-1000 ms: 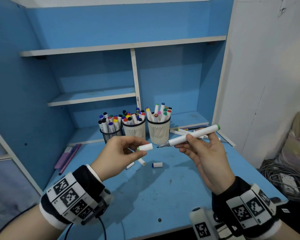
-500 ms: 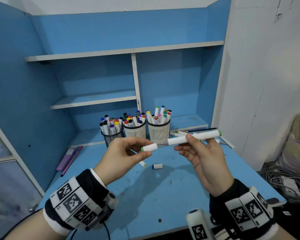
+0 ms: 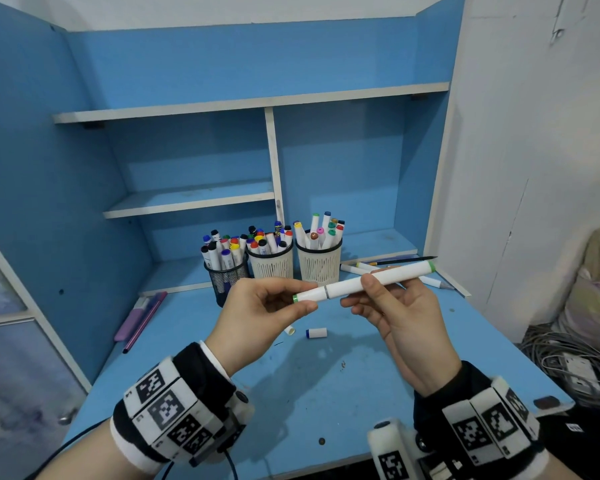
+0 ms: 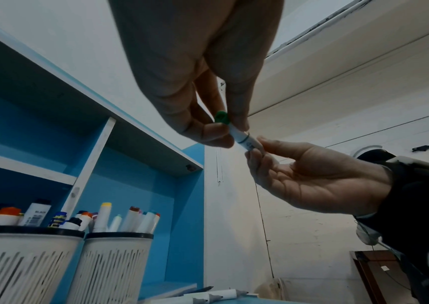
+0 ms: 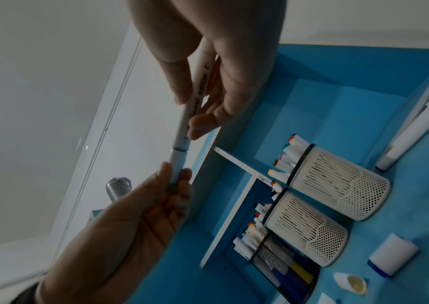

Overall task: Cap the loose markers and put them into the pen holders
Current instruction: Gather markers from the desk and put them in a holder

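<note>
The slim white plastic marker with green ends is held level in the air above the blue bench, in front of the holders. The left hand pinches its white cap with the green tip between thumb and fingertips; the right hand grips the barrel near its middle, thumb on top. The cap sits on the barrel with only a thin grey seam showing, so it looks seated or nearly so.

I judge the marker light, rigid and smooth, hence apt to slip or roll; holding it by the barrel middle suits dropping it end-first into a holder.

Three holders stand side by side at the back: a black wire-mesh cup, a white slotted plastic cup and a second white slotted cup, all crowded with markers, the last least so. A loose white cap with a blue end lies on the bench, other markers lie to the right, and blue shelves rise behind.
</note>
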`<action>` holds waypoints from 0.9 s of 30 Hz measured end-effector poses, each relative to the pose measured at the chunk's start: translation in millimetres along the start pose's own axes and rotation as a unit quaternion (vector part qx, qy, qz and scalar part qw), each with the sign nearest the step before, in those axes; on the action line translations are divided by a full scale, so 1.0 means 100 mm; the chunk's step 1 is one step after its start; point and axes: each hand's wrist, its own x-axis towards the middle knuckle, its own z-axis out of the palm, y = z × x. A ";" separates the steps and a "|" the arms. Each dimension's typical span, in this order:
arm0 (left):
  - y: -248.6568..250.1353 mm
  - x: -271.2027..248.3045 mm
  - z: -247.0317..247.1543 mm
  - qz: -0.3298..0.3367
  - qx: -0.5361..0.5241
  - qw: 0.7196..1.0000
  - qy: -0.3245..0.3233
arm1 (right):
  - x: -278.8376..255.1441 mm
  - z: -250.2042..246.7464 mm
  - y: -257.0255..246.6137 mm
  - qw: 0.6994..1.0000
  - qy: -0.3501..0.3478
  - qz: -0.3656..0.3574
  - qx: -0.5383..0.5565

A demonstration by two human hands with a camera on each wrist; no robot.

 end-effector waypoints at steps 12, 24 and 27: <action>-0.01 0.02 0.13 -0.038 0.003 0.999 -0.031 | 0.07 -0.08 0.07 1.000 0.001 -0.006 0.017; 0.27 0.24 -0.05 0.026 0.010 0.999 -0.035 | 0.10 -0.22 -0.01 0.814 -0.258 -0.078 -0.514; 0.29 0.28 -0.05 0.027 0.043 0.997 -0.051 | 0.11 -0.18 -0.03 0.786 -0.288 -0.089 -0.540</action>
